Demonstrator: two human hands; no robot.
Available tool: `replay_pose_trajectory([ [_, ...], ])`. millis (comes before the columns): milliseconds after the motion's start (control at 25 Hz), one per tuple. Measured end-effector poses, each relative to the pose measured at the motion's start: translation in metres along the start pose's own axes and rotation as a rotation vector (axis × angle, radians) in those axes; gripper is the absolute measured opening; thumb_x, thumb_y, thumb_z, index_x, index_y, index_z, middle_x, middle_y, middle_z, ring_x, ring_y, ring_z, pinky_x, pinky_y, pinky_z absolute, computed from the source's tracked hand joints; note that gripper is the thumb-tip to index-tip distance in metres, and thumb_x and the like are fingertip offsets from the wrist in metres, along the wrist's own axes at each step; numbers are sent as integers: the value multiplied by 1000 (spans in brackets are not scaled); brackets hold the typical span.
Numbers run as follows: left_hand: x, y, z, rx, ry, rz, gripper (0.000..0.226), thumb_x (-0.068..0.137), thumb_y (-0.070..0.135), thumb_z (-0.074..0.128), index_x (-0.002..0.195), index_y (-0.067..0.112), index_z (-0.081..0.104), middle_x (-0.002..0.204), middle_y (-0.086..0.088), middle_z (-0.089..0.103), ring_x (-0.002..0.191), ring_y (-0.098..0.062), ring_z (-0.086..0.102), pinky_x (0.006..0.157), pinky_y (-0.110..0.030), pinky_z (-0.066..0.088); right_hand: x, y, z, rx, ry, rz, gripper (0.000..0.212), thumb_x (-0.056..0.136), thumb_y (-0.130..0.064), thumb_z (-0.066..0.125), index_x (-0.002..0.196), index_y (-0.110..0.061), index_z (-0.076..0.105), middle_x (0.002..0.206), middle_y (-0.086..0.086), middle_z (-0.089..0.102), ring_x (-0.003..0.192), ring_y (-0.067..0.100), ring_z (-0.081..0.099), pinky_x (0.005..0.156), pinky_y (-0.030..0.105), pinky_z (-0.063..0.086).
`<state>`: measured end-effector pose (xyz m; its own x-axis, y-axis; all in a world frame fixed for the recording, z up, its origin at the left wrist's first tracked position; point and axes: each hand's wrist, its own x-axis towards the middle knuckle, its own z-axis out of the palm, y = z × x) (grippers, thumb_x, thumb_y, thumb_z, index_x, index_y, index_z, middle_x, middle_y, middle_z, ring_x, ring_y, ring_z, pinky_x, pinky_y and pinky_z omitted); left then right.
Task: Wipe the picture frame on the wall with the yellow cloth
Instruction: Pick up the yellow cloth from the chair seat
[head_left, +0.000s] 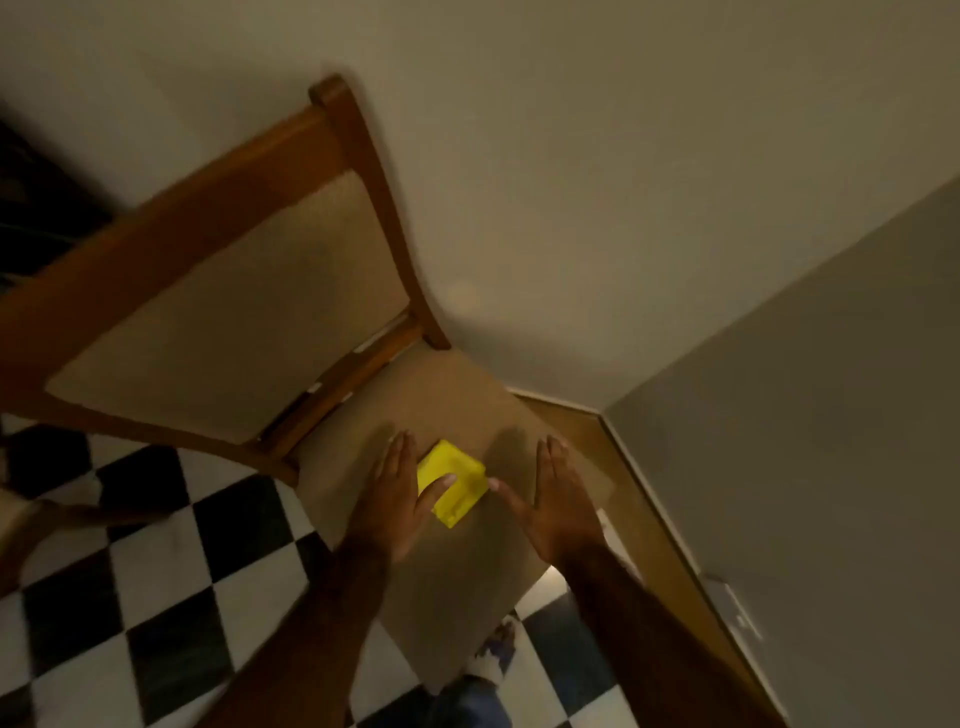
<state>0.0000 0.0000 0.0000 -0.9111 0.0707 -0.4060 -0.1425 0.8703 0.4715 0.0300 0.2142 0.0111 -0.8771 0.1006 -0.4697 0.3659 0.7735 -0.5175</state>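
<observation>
A folded yellow cloth (457, 486) lies on the beige padded seat of a wooden chair (457, 561). My left hand (397, 499) is flat and open just left of the cloth, with its thumb resting over the cloth's left edge. My right hand (558, 501) is also flat and open to the right of the cloth, its thumb tip near the cloth's right corner. Neither hand grips the cloth. No picture frame is in view.
The chair's backrest (228, 306) rises at the left, close to a plain beige wall (597, 182). A second wall (831, 415) forms a corner on the right, with a wooden skirting board (660, 530). Black and white checkered floor (156, 597) lies below.
</observation>
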Motion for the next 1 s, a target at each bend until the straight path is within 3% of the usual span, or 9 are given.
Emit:
replay_pose_trajectory([
  [80,18,-21,26,-64,-41,-98,100,86,71,48,159,8,20,168,-14,21,155,-28,21,122,-37,21,26,9,37,78,-56,25,105,89,-72,53,163,-9,14,173,13,14,161,26,12,128,35,12],
  [160,28,-40,47,-81,-79,-163,91,91,54,60,158,6,21,166,-17,24,152,-31,26,120,-37,25,44,10,67,106,-116,60,98,91,-62,59,163,-8,19,171,16,20,159,30,17,128,37,17],
  [280,35,-54,74,-146,-101,-182,83,95,45,59,158,6,21,164,-18,28,150,-33,31,119,-40,30,62,9,104,146,-139,46,83,95,-51,62,160,-11,29,163,16,35,151,33,33,121,42,31],
  [400,48,-58,88,-122,-28,-177,74,97,39,59,155,4,29,158,-20,36,144,-35,38,117,-44,35,81,12,121,64,-144,44,75,96,-44,62,156,-6,36,159,16,41,146,34,38,117,39,31],
  [560,67,-59,94,-210,-9,-260,49,97,30,60,134,-2,56,134,-25,60,124,-39,56,104,-45,44,98,12,122,352,-127,175,46,89,-25,75,131,-9,66,127,13,70,118,32,64,98,35,47],
  [720,60,-49,71,-472,-44,-321,33,93,29,67,110,0,70,106,-22,72,100,-37,67,87,-45,53,87,5,91,695,-184,356,35,86,-17,78,119,-7,72,103,6,72,105,29,67,98,44,54],
  [880,48,23,16,-735,-83,-240,26,81,29,75,98,9,73,90,-14,74,81,-25,67,81,-49,55,55,-14,3,905,-50,393,26,85,-6,77,107,-3,64,117,28,69,116,46,65,101,60,53],
  [1000,45,101,-25,-887,-145,-85,11,86,13,74,96,12,71,89,-14,71,84,-25,65,83,-48,54,28,-21,-91,989,53,322,24,87,-3,75,106,-5,61,109,23,69,97,38,69,82,47,60],
])
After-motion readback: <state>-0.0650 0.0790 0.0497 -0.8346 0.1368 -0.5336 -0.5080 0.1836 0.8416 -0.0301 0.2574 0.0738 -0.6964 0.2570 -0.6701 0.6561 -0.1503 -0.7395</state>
